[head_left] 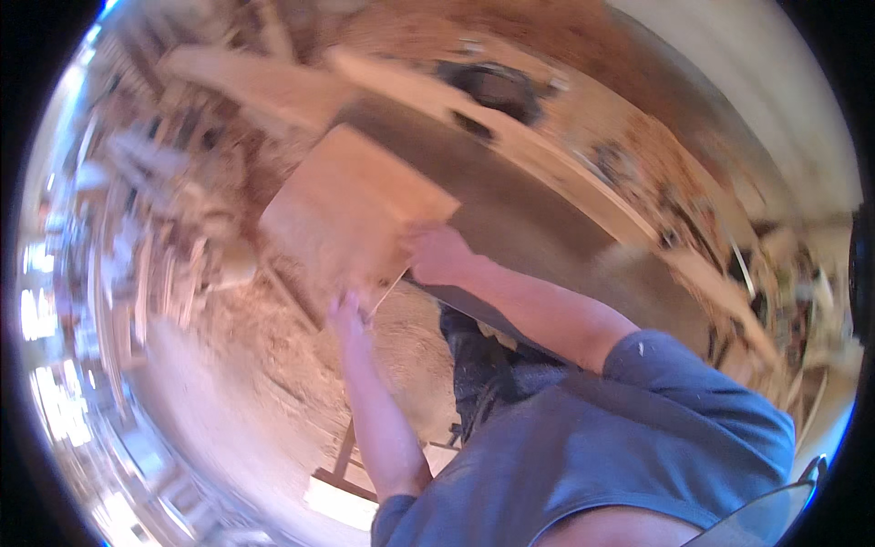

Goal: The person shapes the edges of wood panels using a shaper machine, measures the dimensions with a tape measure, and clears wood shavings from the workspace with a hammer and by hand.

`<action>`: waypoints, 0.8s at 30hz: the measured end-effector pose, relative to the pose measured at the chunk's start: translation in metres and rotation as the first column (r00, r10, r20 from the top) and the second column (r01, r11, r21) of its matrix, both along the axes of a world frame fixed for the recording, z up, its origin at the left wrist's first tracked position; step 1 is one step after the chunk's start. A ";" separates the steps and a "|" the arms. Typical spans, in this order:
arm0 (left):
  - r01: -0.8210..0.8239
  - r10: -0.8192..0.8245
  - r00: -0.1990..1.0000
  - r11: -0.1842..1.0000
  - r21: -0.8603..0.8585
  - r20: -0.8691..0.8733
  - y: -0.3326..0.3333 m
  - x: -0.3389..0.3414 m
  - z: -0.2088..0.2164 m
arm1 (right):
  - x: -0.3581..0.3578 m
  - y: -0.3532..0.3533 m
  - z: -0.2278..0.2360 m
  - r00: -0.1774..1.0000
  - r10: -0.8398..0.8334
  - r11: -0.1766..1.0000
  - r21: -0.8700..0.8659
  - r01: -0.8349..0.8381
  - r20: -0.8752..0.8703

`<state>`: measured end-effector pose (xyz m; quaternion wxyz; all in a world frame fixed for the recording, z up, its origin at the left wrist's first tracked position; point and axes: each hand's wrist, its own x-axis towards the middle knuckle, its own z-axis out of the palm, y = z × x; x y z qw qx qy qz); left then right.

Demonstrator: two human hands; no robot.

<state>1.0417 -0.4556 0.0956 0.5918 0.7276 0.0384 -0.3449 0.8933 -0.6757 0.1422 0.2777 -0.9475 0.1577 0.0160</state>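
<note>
A flat, squarish wooden board (351, 205) lies tilted in front of me, partly over the left end of a long dark machine bed (538, 228). At the board's near lower corner my left hand (348, 314) grips the edge, fingers closed on it. My right hand (436, 253) holds the right-hand edge, its fingers blurred on the board's face. The board's underside is out of sight.
Sawdust covers the floor (264, 337) to the left. Beyond the bed runs a long wooden rail (565, 169) with a dark round object (499, 89) behind it. Timber pieces (118, 273) stand at the far left. A pale wooden piece (342, 500) lies low near my left arm.
</note>
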 end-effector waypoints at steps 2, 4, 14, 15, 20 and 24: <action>0.051 -0.050 0.999 0.999 0.020 -0.004 0.041 -0.078 0.009 | -0.068 0.017 -0.008 0.999 -0.038 0.996 0.083 0.037 0.011; 0.003 -0.018 0.994 0.992 -0.129 -0.110 0.058 -0.161 0.035 | -0.141 0.031 -0.015 0.948 -0.257 0.966 0.045 0.253 0.188; -0.077 0.033 0.983 0.969 -0.236 -0.183 0.154 -0.346 0.095 | -0.280 0.030 0.039 0.904 -0.406 0.859 0.282 0.427 -0.130; -0.047 0.009 0.988 0.967 -0.249 -0.153 0.144 -0.355 0.106 | -0.286 0.020 0.025 0.873 -0.434 0.743 0.460 0.486 -0.221; -0.127 0.124 0.992 0.983 -0.130 -0.028 0.157 -0.417 0.108 | -0.310 0.031 -0.029 0.809 -0.526 0.458 0.713 0.530 -0.263; -0.209 0.207 0.968 0.978 -0.006 0.139 0.210 -0.488 0.085 | -0.355 0.081 -0.056 0.890 -0.426 0.557 0.728 0.399 -0.162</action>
